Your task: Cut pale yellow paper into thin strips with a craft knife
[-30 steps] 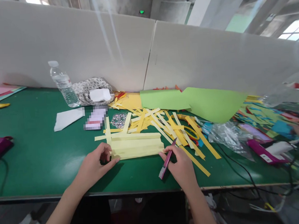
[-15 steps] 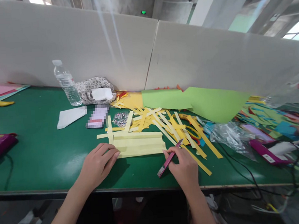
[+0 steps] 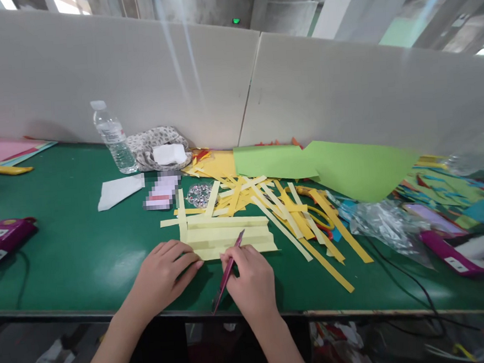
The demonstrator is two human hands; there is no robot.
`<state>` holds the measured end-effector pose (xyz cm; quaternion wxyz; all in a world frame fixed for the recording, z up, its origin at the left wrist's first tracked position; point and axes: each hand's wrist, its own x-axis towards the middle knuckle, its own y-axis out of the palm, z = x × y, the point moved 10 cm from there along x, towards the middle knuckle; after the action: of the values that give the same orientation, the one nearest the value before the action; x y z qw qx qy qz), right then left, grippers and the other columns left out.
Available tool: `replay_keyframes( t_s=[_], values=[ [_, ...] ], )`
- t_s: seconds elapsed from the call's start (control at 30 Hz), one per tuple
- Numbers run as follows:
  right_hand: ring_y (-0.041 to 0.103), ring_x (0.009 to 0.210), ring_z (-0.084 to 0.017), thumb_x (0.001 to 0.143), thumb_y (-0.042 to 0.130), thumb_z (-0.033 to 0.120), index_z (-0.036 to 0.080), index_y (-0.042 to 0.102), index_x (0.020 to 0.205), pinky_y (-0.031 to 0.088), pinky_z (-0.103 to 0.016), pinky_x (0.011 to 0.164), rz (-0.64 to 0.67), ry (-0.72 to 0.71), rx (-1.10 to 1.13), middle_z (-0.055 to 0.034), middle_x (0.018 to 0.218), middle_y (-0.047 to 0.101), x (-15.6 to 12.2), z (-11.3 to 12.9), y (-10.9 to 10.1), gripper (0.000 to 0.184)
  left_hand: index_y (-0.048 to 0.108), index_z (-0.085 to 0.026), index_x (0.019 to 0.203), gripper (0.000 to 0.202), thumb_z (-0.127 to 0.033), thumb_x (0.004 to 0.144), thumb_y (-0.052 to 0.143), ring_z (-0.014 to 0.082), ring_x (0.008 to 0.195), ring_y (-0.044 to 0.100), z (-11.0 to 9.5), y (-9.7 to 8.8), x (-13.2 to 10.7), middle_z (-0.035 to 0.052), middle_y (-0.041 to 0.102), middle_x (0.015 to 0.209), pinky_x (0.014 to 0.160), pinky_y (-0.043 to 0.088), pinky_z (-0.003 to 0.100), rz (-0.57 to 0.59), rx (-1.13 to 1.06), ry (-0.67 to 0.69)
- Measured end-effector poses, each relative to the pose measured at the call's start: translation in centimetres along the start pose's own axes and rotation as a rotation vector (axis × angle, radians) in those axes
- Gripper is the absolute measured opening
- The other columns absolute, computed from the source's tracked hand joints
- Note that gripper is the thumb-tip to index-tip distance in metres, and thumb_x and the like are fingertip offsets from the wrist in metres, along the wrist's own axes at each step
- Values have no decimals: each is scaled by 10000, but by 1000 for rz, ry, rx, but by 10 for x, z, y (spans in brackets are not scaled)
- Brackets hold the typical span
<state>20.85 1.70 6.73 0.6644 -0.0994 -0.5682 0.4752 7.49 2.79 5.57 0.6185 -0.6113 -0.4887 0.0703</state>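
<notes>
A pale yellow sheet of paper (image 3: 219, 235) with long creases across it lies in front of me on the green table. My left hand (image 3: 165, 272) pinches its lower left corner between thumb and fingers. Held in my right hand (image 3: 252, 280) is a purple utility knife (image 3: 225, 279), tilted with its blade tip pointing up and away over the paper. The right fingertips also touch the paper's near edge around the middle. Yellow paper strips (image 3: 283, 209) lie in a loose pile behind and to the right of the sheet.
A water bottle (image 3: 115, 140), a patterned cloth bag (image 3: 156, 140) and a blurred-out phone (image 3: 162, 190) stand or lie at the back left. Green paper (image 3: 349, 168) leans near the white partition (image 3: 177, 81). Purple power strips (image 3: 8, 242) sit at both sides; cables and clear plastic (image 3: 386, 224) are at right.
My right hand has slid left along the paper's near edge, from its right corner to the middle, carrying the knife. My left hand stays at the left corner. The view has shifted slightly.
</notes>
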Motion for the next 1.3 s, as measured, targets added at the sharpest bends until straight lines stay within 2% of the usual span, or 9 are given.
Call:
replay_keyframes(
  t_s=[0.13, 0.27, 0.37, 0.53, 0.67, 0.83, 1.07, 1.2, 1.3],
  values=[
    [549, 581, -160, 722, 537, 18, 208, 567, 673, 339, -258, 570, 60, 53, -18, 5, 610, 610, -14, -9, -3, 198, 643, -197, 871, 176, -269, 938, 497, 190, 820, 572, 1, -5, -8, 28, 669, 866, 728, 423, 328, 9, 19, -58],
    [576, 614, -172, 734, 517, 6, 204, 589, 699, 355, -263, 580, 85, 39, -3, -8, 629, 632, -25, -6, -8, 214, 633, -163, 943, 208, -313, 931, 489, 243, 915, 570, 24, -14, -16, 77, 669, 961, 780, 438, 370, -83, 152, -329],
    [587, 617, -179, 795, 504, 34, 194, 618, 766, 385, -275, 591, 55, 7, -20, -24, 649, 646, -31, 0, -14, 200, 636, -167, 1018, 265, -361, 924, 481, 278, 991, 547, 33, -9, -19, 94, 648, 1055, 835, 433, 406, -49, 204, -452],
    [637, 659, -177, 841, 506, 67, 193, 619, 859, 474, -345, 806, 14, -14, -22, -29, 719, 695, -38, 5, -20, 171, 650, -203, 954, 284, -391, 942, 437, 239, 955, 549, 37, 6, -21, 65, 646, 1026, 844, 440, 384, 11, -66, -513],
    [686, 741, -192, 830, 523, 65, 221, 574, 796, 480, -409, 886, 59, 8, 46, -45, 852, 743, -41, 0, -18, 168, 629, -221, 972, 291, -438, 938, 439, 187, 862, 580, 43, 15, -26, 40, 662, 984, 708, 467, 294, 12, -435, -613],
    [689, 884, -218, 828, 597, 137, 235, 516, 807, 483, -456, 923, 124, -37, 198, -68, 933, 738, -41, -6, -19, 129, 565, -227, 983, 246, -394, 814, 627, 144, 711, 559, 52, 21, -26, 7, 654, 916, 596, 427, 244, 32, -504, -647],
    [652, 943, -237, 871, 583, 278, 219, 582, 943, 505, -408, 860, 230, 40, 329, -80, 999, 714, -34, -20, -16, 94, 441, -238, 843, 236, -336, 771, 642, 129, 627, 547, 59, 37, -29, -53, 633, 783, 617, 406, 253, 136, -469, -704],
    [628, 682, -180, 956, 426, 340, 211, 684, 948, 504, -311, 642, 143, 153, 651, -37, 711, 649, -19, -20, -19, 288, 413, -238, 842, 251, -333, 770, 634, 130, 602, 545, 58, 37, -29, -56, 636, 760, 618, 397, 255, 146, -456, -705],
    [583, 606, -154, 950, 449, 344, 206, 707, 794, 468, -281, 597, 255, 231, 768, -4, 587, 560, -5, -12, 0, 331, 426, -241, 862, 235, -338, 779, 624, 138, 622, 558, 57, 38, -29, -55, 632, 744, 623, 395, 256, 159, -461, -700]
  ],
)
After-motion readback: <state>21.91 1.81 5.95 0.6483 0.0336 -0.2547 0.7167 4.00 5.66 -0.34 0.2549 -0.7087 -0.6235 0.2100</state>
